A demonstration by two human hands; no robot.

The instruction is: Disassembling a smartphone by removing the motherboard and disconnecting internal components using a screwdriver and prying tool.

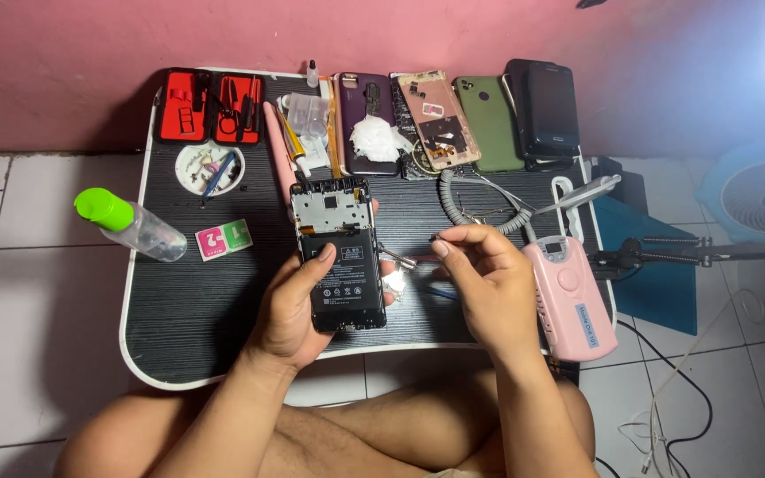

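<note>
a low black worktop (188, 327) with a white rim is set on a pale tiled floor before a pink wall. nearest, crossed bare legs are seen under its edge. above them an opened smartphone (338, 257), back cover removed and black battery exposed, is gripped in the left hand (298, 305), thumb laid on the battery and fingers wrapped behind. just beside it, the right hand (489, 279) is closed in a pinch on a thin tool whose kind cannot be told. a pink handheld device (570, 296) lies by that hand. further left, a clear bottle with a green cap (130, 226) lies over the rim. at the far edge are ranged a red tool case (210, 108), phone back covers (440, 124) and a dark phone (546, 111).
</note>
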